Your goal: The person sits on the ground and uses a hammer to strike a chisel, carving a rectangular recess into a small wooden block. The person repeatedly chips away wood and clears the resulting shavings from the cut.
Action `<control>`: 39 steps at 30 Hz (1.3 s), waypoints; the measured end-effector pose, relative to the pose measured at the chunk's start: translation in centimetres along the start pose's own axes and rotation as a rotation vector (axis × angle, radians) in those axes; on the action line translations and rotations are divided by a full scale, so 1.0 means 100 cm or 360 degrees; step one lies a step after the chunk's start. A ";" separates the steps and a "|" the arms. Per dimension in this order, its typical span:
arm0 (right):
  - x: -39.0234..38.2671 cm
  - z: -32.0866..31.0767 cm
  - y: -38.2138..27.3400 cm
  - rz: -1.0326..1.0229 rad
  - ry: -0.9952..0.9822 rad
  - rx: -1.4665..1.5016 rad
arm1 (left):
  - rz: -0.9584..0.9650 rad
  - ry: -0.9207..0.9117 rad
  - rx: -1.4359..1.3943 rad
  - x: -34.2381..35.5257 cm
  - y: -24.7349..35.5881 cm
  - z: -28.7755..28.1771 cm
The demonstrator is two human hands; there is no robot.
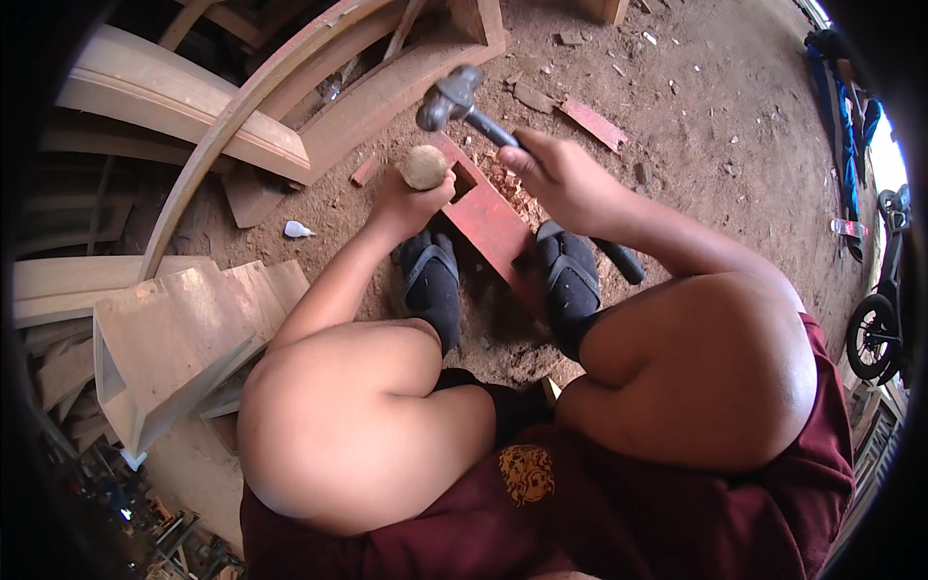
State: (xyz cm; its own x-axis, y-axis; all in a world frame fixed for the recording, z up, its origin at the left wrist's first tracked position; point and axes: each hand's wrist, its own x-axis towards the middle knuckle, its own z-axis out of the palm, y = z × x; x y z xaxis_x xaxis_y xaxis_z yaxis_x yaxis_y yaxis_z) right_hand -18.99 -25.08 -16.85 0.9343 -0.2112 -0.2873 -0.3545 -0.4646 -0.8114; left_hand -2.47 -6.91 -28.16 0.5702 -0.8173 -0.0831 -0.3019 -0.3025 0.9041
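Note:
My left hand [411, 201] grips a chisel with a round wooden handle top [423, 166], held upright over a reddish wooden plank [488, 220] that has a rectangular mortise cut in it. In my right hand [559, 176] is a hammer by its dark handle, and its metal head [447, 98] is raised just above and behind the chisel top. The plank lies on the dirt ground between my two feet in dark socks and sandals [430, 282] [570, 275]. Wood chips lie around the mortise.
Curved wooden frame pieces [290, 106] and stacked pale boards [164, 329] lie to the left. Small wood offcuts [594, 123] are scattered on the dirt at the back. A parked two-wheeler [875, 333] stands at the far right.

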 end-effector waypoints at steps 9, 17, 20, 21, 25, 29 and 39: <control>-0.007 -0.009 0.000 -0.0299 0.0205 -0.0031 | -0.0154 -0.0214 0.0161 0.011 0.000 0.003; -0.014 -0.001 0.010 -0.0475 0.0376 -0.0019 | -0.0047 -0.0149 0.0025 0.013 -0.010 0.009; -0.004 0.008 0.012 -0.0156 -0.0187 -0.0759 | -0.0127 -0.0098 0.0062 0.012 -0.035 0.008; -0.004 0.010 0.013 -0.0188 -0.0121 -0.0657 | -0.0120 -0.0096 0.0077 0.011 -0.030 0.008; -0.012 0.000 0.016 -0.0274 0.0310 -0.0154 | 0.0081 -0.0147 0.0062 0.016 0.003 0.014; 0.003 0.011 0.027 0.0028 -0.0151 -0.0661 | -0.0044 -0.0124 0.0062 0.004 -0.017 0.004; -0.050 -0.037 0.035 0.0222 0.0297 -0.0188 | 0.0248 0.0207 0.0052 -0.018 0.017 -0.021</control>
State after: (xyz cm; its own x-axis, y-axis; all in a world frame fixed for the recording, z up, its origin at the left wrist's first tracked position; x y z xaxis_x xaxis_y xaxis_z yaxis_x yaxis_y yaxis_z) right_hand -25.02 -28.81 -16.42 0.8568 -0.4303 -0.2843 -0.4916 -0.5148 -0.7023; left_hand -2.38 -4.90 -25.58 0.6081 -0.7857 0.1135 -0.4176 -0.1950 0.8875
